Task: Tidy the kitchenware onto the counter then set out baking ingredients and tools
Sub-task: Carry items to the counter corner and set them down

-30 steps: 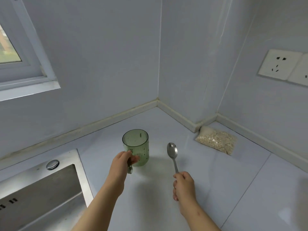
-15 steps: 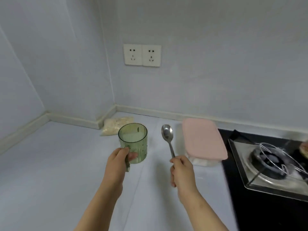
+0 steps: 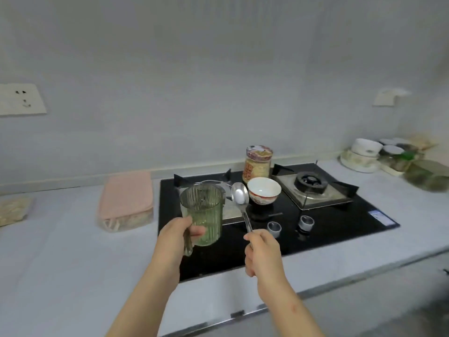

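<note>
My left hand [image 3: 173,242] grips the handle of a ribbed green transparent cup [image 3: 202,215], held upright in the air over the left part of the black stove [image 3: 323,229]. My right hand [image 3: 263,254] holds a metal spoon [image 3: 240,203] by its handle, bowl end up, just right of the cup. Behind the spoon a white bowl with a red pattern [image 3: 264,193] stands on the stove, and a lidded jar [image 3: 258,164] stands behind the bowl.
A pink-lidded container [image 3: 127,200] sits on the white counter [image 3: 60,251] left of the stove. A bag of grain [image 3: 13,210] lies at the far left. Stacked white dishes [image 3: 363,154] and several other items crowd the far right corner. A wall socket [image 3: 20,99] is at the left.
My view has swung right, from the sink corner past the pink-lidded container to the stove. Both hands kept their hold on the cup and the spoon and travelled right with it.
</note>
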### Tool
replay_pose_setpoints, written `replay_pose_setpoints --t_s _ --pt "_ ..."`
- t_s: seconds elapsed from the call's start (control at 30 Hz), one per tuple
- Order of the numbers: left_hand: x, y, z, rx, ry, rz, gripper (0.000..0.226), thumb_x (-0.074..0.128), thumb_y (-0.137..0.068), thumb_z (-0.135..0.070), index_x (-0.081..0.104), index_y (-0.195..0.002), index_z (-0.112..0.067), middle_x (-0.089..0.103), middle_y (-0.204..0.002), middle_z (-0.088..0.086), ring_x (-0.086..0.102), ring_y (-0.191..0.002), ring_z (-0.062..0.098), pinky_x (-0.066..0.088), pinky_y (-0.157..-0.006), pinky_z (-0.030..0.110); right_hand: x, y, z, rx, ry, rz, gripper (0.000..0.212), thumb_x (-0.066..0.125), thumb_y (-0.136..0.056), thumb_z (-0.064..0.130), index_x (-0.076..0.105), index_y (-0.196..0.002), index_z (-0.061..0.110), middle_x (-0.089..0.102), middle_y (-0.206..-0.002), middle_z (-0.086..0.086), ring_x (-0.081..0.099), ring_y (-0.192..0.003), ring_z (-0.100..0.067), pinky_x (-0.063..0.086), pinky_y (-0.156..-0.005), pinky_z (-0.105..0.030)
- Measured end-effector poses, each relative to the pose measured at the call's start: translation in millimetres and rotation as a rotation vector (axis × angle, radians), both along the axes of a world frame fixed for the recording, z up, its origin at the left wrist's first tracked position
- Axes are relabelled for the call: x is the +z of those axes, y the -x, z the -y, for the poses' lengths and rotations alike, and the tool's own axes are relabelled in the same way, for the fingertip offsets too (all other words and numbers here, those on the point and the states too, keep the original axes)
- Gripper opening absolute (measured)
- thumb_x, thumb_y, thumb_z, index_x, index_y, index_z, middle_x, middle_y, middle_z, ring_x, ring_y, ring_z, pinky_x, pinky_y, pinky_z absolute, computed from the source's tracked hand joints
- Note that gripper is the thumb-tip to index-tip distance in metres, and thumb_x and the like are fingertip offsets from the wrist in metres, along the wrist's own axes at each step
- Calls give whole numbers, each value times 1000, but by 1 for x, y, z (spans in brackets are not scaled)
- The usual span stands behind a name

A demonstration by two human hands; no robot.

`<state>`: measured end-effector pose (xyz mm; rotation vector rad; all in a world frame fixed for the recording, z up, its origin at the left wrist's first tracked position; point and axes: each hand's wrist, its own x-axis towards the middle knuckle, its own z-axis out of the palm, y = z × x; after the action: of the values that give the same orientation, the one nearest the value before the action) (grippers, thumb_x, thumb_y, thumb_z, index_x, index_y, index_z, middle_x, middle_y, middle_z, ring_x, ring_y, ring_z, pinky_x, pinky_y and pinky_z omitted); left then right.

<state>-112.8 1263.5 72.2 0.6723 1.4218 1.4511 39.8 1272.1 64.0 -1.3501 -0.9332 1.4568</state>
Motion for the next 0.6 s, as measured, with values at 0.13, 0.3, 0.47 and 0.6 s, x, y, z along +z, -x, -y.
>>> replay_pose_setpoints --t_s 0.13,0.3,0.47,0.6 --pt "7 -122 -8 -112 23 28 23 42 -96 -17 60 -85 -10 67 -64 1 58 -69 17 39 -74 32 -1 -118 10 -99 -20 50 16 41 -92 4 45 -78 10 28 -38 8 20 -34 -9 18 -38 -18" --pt "8 -234 -31 -264 11 17 26 41 -96 -17 59 -82 -6 67 -65 3 53 -65 18 34 -58 28 3 -225 12 -231 -15 90 15 39 -93 5 47 -81 10 27 -37 9 20 -34 -9 18 -38 -20" --pt "8 -339 -73 -428 30 15 25 41 -97 -18 61 -87 -6 67 -63 3 51 -66 19 33 -56 28 -3 -326 -16 -399 -10 107 16 41 -92 6 46 -78 11 28 -40 7 21 -37 -11 20 -38 -20" --pt "3 -406 -133 -499 12 45 26 41 -96 -18 61 -80 -10 66 -65 2 57 -72 20 40 -71 32 -6 -393 -62 -486 -19 124 15 40 -93 7 48 -80 10 29 -43 5 23 -41 -12 22 -39 -21"
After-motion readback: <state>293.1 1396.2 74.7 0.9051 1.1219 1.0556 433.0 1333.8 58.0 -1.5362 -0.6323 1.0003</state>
